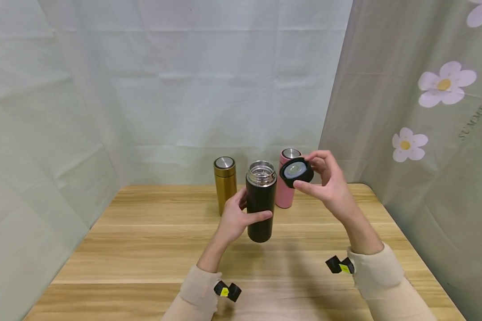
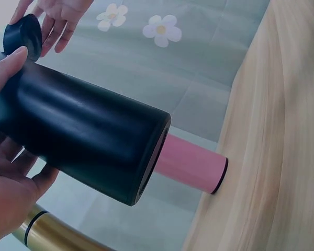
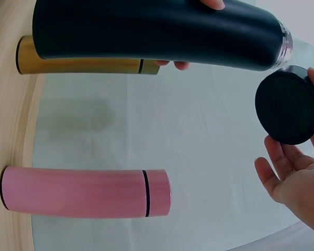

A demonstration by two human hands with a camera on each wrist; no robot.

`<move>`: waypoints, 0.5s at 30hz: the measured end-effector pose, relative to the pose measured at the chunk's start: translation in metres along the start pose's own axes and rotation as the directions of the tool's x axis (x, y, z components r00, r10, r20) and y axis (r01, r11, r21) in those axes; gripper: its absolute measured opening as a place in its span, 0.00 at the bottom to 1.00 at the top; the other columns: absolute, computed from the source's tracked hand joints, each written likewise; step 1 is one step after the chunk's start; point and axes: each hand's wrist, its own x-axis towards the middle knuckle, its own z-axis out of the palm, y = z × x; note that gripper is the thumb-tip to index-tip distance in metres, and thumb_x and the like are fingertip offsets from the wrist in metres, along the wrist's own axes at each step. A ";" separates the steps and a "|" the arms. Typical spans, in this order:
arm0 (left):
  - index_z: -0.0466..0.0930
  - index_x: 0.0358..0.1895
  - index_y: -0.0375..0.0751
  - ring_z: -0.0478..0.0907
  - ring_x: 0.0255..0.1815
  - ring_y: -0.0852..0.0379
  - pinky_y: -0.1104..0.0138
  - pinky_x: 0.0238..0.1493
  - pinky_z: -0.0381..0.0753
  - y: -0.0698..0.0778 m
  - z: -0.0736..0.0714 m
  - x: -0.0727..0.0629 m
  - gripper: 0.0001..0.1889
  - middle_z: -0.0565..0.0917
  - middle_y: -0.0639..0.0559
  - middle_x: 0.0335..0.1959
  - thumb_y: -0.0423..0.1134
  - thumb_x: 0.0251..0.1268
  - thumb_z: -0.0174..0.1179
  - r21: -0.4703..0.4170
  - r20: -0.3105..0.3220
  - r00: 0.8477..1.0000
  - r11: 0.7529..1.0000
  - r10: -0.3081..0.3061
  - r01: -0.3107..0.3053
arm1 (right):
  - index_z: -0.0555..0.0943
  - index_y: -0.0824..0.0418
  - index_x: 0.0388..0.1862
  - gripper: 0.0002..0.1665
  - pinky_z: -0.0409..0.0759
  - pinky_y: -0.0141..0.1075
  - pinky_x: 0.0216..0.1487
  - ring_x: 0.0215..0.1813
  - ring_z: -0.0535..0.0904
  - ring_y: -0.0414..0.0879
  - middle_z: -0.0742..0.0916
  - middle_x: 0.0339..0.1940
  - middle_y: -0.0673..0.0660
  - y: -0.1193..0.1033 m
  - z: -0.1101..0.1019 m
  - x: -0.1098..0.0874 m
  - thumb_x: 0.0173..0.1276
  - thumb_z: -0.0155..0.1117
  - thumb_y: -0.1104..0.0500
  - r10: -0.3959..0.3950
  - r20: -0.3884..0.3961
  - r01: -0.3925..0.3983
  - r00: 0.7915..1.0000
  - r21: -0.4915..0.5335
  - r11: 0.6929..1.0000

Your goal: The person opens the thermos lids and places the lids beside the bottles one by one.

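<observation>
A black thermos bottle is held up off the table in my left hand, the thumb across its front and the fingers behind. Its steel threaded mouth is uncovered. To the right of that mouth, my right hand pinches the black lid between thumb and fingers, its pale inner side tilted toward the head camera. Lid and bottle are apart in the head view. In the right wrist view the lid's dark outer face shows, and the left hand is mostly hidden behind the bottle.
Behind the black bottle stand a gold thermos on the left and a pink thermos on the right, both with lids on. The wooden table meets pale curtains at the back and sides.
</observation>
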 end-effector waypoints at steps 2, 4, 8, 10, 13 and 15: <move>0.77 0.67 0.46 0.82 0.59 0.49 0.45 0.67 0.75 0.000 0.000 0.000 0.37 0.85 0.50 0.57 0.48 0.53 0.81 0.000 0.000 1.000 1.000 0.000 0.000 | 0.69 0.60 0.61 0.30 0.68 0.40 0.64 0.62 0.74 0.55 0.81 0.60 0.61 0.000 -0.001 -0.001 0.64 0.71 0.72 0.002 -0.007 -0.002 1.000 -0.015 1.000; 0.78 0.67 0.46 0.82 0.59 0.50 0.46 0.67 0.76 0.000 0.000 0.000 0.37 0.85 0.50 0.57 0.48 0.53 0.81 0.004 -0.001 1.000 1.000 0.000 0.000 | 0.69 0.62 0.61 0.31 0.68 0.39 0.66 0.63 0.75 0.54 0.81 0.61 0.62 0.001 -0.001 -0.001 0.63 0.71 0.73 -0.002 -0.012 0.001 1.000 -0.016 1.000; 0.77 0.67 0.46 0.82 0.59 0.49 0.44 0.67 0.76 0.002 0.000 0.000 0.36 0.85 0.49 0.57 0.47 0.53 0.81 0.000 0.002 1.000 1.000 0.000 0.000 | 0.68 0.65 0.60 0.31 0.68 0.35 0.67 0.62 0.77 0.52 0.81 0.62 0.61 0.002 -0.001 0.000 0.61 0.72 0.75 -0.016 -0.019 0.016 1.000 -0.021 1.000; 0.77 0.67 0.45 0.81 0.59 0.48 0.43 0.67 0.75 0.002 0.000 0.000 0.36 0.85 0.48 0.58 0.47 0.54 0.81 -0.008 0.003 1.000 1.000 -0.001 0.001 | 0.68 0.65 0.59 0.31 0.67 0.33 0.69 0.63 0.77 0.51 0.81 0.62 0.61 0.002 -0.001 0.000 0.61 0.72 0.75 -0.017 -0.022 0.016 1.000 -0.020 1.000; 0.77 0.67 0.45 0.81 0.60 0.48 0.43 0.67 0.74 0.003 0.000 -0.001 0.37 0.85 0.48 0.58 0.47 0.54 0.81 -0.015 0.000 1.000 1.000 -0.007 0.007 | 0.67 0.64 0.58 0.31 0.66 0.31 0.71 0.65 0.77 0.49 0.81 0.62 0.61 0.002 -0.001 -0.001 0.61 0.72 0.75 -0.008 -0.026 0.007 1.000 -0.025 1.000; 0.77 0.68 0.46 0.81 0.60 0.48 0.43 0.67 0.75 0.002 0.000 -0.001 0.37 0.85 0.48 0.58 0.47 0.54 0.81 -0.013 -0.003 1.000 1.000 -0.010 0.010 | 0.67 0.64 0.58 0.31 0.65 0.30 0.71 0.66 0.76 0.48 0.80 0.63 0.61 0.003 -0.001 -0.003 0.62 0.73 0.75 -0.001 -0.030 0.000 1.000 -0.035 0.999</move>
